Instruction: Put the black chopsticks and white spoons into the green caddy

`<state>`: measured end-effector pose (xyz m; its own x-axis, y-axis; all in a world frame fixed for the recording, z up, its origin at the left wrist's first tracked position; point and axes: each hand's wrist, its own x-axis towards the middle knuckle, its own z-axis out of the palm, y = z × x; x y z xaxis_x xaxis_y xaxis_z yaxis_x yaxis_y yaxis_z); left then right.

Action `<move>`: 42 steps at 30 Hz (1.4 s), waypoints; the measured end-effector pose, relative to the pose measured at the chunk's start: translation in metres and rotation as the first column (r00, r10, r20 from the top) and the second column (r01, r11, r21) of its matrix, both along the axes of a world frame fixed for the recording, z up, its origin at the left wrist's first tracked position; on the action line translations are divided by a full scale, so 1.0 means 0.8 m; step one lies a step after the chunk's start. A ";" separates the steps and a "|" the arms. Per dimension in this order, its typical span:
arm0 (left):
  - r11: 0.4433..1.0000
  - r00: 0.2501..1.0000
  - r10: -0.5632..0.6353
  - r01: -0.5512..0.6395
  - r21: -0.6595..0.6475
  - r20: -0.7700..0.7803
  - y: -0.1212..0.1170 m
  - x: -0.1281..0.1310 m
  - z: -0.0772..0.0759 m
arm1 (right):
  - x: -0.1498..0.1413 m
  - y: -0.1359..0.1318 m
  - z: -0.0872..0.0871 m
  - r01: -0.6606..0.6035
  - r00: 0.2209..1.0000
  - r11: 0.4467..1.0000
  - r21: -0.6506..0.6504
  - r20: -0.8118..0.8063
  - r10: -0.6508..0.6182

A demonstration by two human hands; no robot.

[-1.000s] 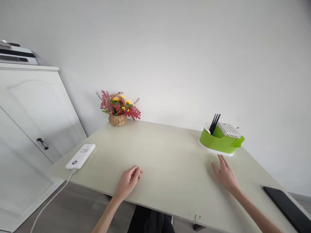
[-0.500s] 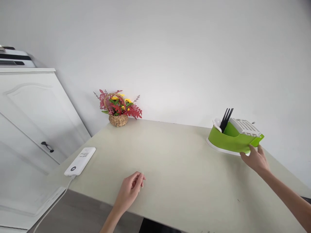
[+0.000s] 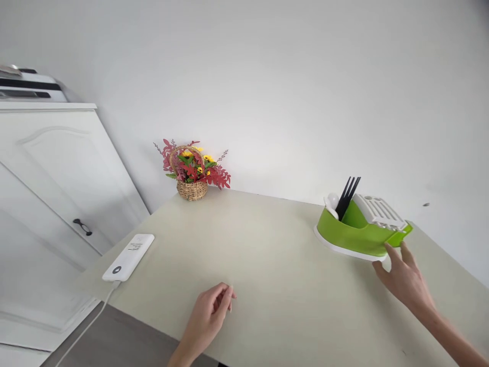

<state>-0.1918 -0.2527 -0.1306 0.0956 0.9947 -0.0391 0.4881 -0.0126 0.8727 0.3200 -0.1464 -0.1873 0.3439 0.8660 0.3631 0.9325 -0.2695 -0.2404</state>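
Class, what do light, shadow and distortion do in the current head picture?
Head view: uneven light, the wall brightest mid-frame and darkest at the upper right corner; a soft shadow on the table beside the right hand; the white cabinet at the left edge slants, probably from wide-angle distortion; fine print on the white device is unreadable.

- On my feed, toward ten o'clock near centre, I see a wicker basket of flowers on the tabletop.
- At eight, a white power bank, white cable plugged in.
- At nine, a white cabinet with a dark handle.
- At ten, a black-and-white device atop it.
- At twelve, pale wall.
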 end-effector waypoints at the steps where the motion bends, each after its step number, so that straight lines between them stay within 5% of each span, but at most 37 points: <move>1: 1.000 1.000 -0.005 0.005 0.004 -0.006 0.000 -0.001 -0.001 | -0.016 0.000 0.002 -0.027 0.999 1.000 -0.002 -0.028 0.027; 14: 0.999 1.000 -0.009 0.010 0.032 -0.025 -0.005 -0.002 -0.001 | -0.227 -0.067 0.018 -0.302 0.946 0.945 0.126 -0.083 0.314; 26: 1.000 0.997 0.017 -0.019 0.021 0.078 -0.004 -0.005 -0.006 | -0.266 -0.100 0.024 -0.475 0.859 0.864 0.167 -0.124 0.497; 29: 0.985 0.985 0.132 -0.143 0.093 0.113 0.003 -0.004 0.024 | -0.258 -0.106 0.031 -0.468 0.845 0.862 0.194 -0.185 0.501; 34: 0.884 0.933 0.302 -0.350 0.311 0.195 0.054 0.024 0.118 | -0.225 -0.104 0.033 -0.317 0.871 0.911 0.265 -0.298 0.390; 38: 0.861 0.970 0.138 -0.217 0.460 0.199 0.141 0.081 0.172 | -0.201 -0.094 0.015 -0.248 0.845 0.939 0.239 -0.421 0.331; 40: 0.802 0.992 0.074 -0.119 0.586 0.100 0.190 0.112 0.184 | -0.196 -0.090 0.006 -0.224 0.826 0.948 0.227 -0.473 0.308; 42: 0.815 0.993 0.098 -0.046 0.578 -0.060 0.234 0.137 0.189 | -0.194 -0.087 0.000 -0.210 0.813 0.953 0.217 -0.503 0.294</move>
<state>-0.0825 -0.0658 0.0203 0.0455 0.8420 0.5375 0.5781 -0.4610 0.6733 0.1650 -0.2161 -0.1871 0.2952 0.9005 0.3193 0.6843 0.0339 -0.7284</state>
